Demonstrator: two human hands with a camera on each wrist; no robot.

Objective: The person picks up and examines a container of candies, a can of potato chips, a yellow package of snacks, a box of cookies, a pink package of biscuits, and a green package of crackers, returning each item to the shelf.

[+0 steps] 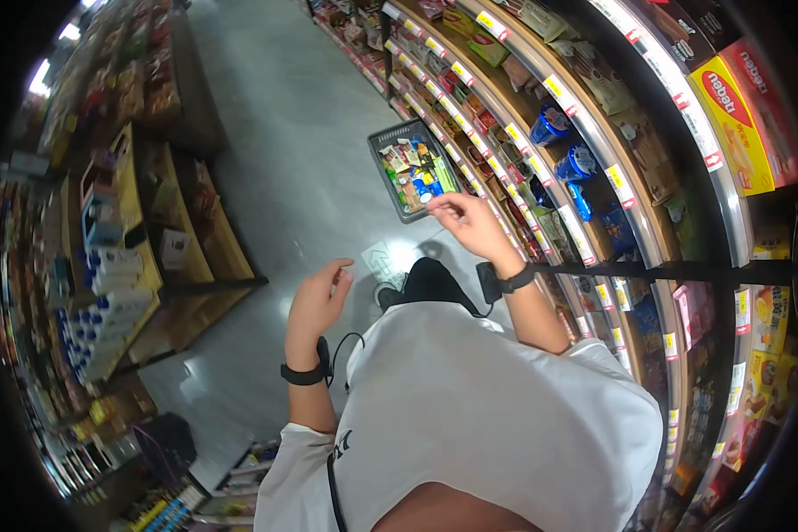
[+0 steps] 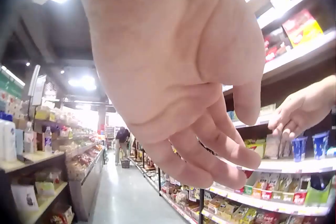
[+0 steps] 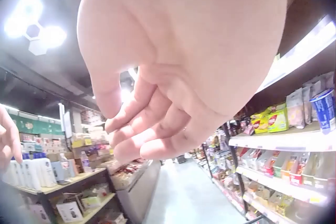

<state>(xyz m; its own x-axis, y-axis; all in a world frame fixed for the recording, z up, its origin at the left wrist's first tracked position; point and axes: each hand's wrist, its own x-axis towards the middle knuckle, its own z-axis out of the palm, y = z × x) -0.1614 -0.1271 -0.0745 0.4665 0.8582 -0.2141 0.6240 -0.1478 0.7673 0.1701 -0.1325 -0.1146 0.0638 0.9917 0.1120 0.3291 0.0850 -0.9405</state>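
Observation:
My left hand [image 1: 319,297] hangs in the air over the aisle, its fingers loosely curved and nothing in them. In the left wrist view the bare palm of that hand [image 2: 173,66] fills the middle. My right hand [image 1: 472,226] is held out beside the right-hand shelves, also holding nothing, with the fingers relaxed. From the head view it overlaps the near edge of a dark shopping basket [image 1: 384,142] on the floor, filled with colourful packets. Blue cups [image 1: 578,163] stand on the shelf to the right of this hand.
Curved-looking shelves of packaged snacks [image 1: 505,115] line the right side, with nabati boxes [image 1: 731,124] on top. Wooden shelving with white bottles [image 1: 106,310] is on the left. A grey floor [image 1: 266,106] runs between. Another person [image 2: 122,142] stands far down the aisle.

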